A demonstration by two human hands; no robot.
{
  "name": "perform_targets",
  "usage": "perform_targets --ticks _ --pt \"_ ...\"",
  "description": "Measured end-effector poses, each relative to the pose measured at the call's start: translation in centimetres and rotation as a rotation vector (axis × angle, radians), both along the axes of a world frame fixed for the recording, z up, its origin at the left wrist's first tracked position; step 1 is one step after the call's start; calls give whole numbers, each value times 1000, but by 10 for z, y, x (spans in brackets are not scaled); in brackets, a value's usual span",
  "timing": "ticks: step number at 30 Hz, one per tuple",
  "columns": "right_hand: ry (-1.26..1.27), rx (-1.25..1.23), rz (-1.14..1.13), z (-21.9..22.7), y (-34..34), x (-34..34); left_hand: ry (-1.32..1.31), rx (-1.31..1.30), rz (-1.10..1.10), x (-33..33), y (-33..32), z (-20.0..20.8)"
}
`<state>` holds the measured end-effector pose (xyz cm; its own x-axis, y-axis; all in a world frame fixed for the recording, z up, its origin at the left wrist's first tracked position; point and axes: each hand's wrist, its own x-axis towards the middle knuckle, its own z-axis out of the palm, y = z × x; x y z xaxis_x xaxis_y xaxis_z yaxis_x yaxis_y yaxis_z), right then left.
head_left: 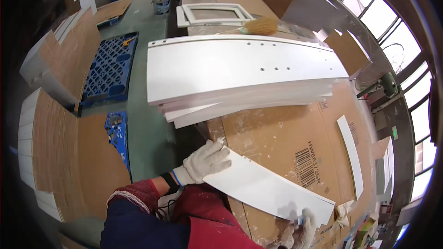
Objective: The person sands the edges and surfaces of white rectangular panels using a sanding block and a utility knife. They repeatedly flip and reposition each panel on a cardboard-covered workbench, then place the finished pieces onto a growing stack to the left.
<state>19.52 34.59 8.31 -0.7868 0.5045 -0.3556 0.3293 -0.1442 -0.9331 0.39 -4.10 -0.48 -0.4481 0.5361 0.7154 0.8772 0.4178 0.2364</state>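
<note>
A narrow white panel (pixel 267 182) lies at a slant over the cardboard-covered table in front of me. My left hand (pixel 203 162), in a whitish work glove, holds the panel's left end, its fingers closed over the edge. At the panel's right end, near the lower edge of the view, is my gloved right hand (pixel 304 231). Its fingers are bent around something small with a bit of blue, too blurred to name. A smudge or reflection shows on the panel beside it.
Beyond the panel stands a stack of larger white boards (pixel 230 64) with small holes. A thin white strip (pixel 350 157) lies at the right. Farther back are a straw brush (pixel 260 26) and white frames (pixel 214 13). Blue pallets (pixel 110 64) and stacked panels (pixel 55 152) occupy the left floor.
</note>
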Motion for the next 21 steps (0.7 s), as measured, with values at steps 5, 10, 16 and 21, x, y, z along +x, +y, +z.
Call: perform_targets --ticks 5,10,16,21 --pt "66 -207 -204 -4 -15 68 98 -258 -114 4 2 18" --pt "11 -264 -189 -8 -28 67 -222 -149 -393 20 0 67" --pt "4 -285 -126 -12 -29 59 -1616 172 -90 51 31 133" --pt "2 -299 -92 -12 -22 62 -1803 629 -103 58 32 149"
